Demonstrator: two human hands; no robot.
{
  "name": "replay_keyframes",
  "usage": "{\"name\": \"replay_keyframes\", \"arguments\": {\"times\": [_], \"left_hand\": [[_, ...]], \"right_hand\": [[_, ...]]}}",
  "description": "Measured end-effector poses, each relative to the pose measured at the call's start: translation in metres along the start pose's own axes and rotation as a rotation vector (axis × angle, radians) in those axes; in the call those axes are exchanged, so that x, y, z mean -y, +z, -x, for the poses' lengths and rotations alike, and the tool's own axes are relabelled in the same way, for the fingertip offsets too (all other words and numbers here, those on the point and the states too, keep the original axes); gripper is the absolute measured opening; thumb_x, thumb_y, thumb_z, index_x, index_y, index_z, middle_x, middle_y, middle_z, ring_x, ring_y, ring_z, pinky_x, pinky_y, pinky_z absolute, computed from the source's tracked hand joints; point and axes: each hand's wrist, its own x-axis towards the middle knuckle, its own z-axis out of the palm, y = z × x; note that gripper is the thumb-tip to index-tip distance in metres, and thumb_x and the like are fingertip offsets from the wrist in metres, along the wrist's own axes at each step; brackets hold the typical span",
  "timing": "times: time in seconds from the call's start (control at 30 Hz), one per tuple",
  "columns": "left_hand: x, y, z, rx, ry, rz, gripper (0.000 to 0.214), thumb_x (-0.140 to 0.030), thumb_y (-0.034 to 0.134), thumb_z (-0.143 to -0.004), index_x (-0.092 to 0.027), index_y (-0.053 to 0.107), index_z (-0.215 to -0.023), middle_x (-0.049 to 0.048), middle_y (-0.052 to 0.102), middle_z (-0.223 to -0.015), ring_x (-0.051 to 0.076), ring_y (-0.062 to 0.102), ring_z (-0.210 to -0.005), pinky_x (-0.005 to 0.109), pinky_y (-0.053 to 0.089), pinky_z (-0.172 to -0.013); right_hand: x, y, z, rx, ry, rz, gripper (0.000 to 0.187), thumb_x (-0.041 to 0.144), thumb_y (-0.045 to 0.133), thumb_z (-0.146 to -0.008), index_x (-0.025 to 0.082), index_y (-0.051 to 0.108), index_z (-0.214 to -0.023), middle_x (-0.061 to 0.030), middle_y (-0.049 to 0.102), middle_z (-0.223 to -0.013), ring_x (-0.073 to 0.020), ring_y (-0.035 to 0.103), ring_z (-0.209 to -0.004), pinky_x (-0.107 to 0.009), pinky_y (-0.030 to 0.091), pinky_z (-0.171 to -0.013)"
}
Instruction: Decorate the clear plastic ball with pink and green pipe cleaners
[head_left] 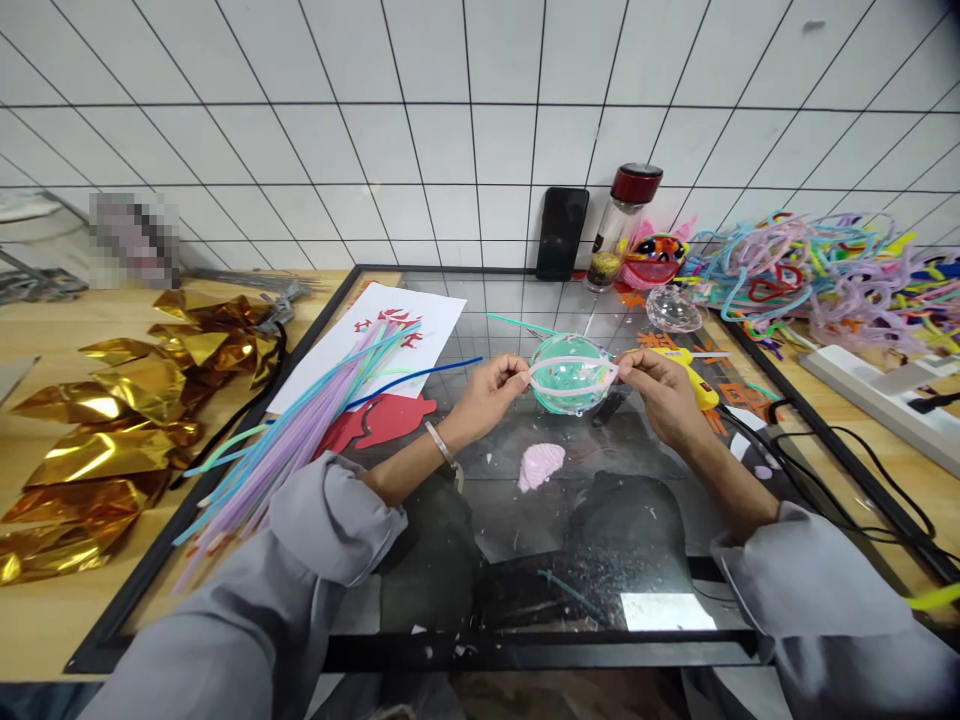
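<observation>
My left hand [491, 395] pinches one end of a pale pink pipe cleaner loop [571, 388], and my right hand [660, 385] pinches the opposite end. The loop is drawn out into a long oval between my fingertips. Right behind it is a clear, rounded plastic shell [571, 352] with green inside or around it; whether the loop touches it I cannot tell. A pink, ridged fan-shaped piece [541, 466] lies on the glass below my hands. Close to my right hand rests a yellow glue gun [697, 380], partly hidden by that hand.
Purple and blue pipe cleaners [300, 440] lie left, across white paper [442, 315] and a red cutout [390, 420]. Gold foil [112, 430] is far left. A phone [562, 232] and glass bottle [619, 230] stand at the wall. Right are tangled pipe cleaners [795, 270] and a power strip [885, 405].
</observation>
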Motion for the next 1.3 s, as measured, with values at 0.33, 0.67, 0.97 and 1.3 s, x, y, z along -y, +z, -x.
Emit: {"name": "replay_keyframes", "arguments": {"times": [0.33,0.67,0.97,1.3], "left_hand": [[0.003,0.000,0.000,-0.037,-0.047,0.025,0.026,-0.038,0.069,-0.079,-0.014,0.059,-0.078,-0.0003,0.057,-0.073,0.010,0.052,-0.069,0.023,0.042,-0.068],[-0.003,-0.012,0.004,-0.045,0.438,-0.535,0.011,-0.025,0.056,-0.090,-0.018,0.061,-0.083,0.0072,0.066,-0.096,0.017,0.062,-0.092,0.032,0.049,-0.087],[0.002,-0.013,0.005,-0.042,0.469,-0.572,0.008,-0.021,0.055,-0.089,-0.019,0.059,-0.082,0.0063,0.066,-0.094,0.017,0.063,-0.090,0.031,0.049,-0.084],[0.002,-0.012,0.006,-0.054,0.460,-0.616,0.009,-0.020,0.054,-0.087,-0.018,0.058,-0.080,0.0065,0.066,-0.091,0.017,0.063,-0.089,0.032,0.050,-0.083]], "right_hand": [[-0.002,0.000,0.001,0.028,0.056,-0.053,0.023,0.038,0.083,-0.063,0.022,0.067,-0.064,-0.0026,0.070,-0.094,-0.0149,0.061,-0.075,-0.031,0.051,-0.073],[-0.004,-0.006,-0.001,0.157,-0.108,0.122,0.030,0.047,0.079,-0.070,0.022,0.064,-0.066,-0.0062,0.073,-0.101,-0.0237,0.066,-0.099,-0.039,0.049,-0.086],[0.001,-0.011,-0.001,0.225,-0.183,0.219,0.029,0.048,0.076,-0.075,0.022,0.065,-0.068,-0.0082,0.069,-0.100,-0.0256,0.063,-0.098,-0.045,0.045,-0.094],[0.006,-0.012,-0.001,0.243,-0.216,0.274,0.027,0.046,0.073,-0.077,0.023,0.064,-0.066,-0.0073,0.068,-0.093,-0.0263,0.062,-0.095,-0.047,0.046,-0.090]]}}
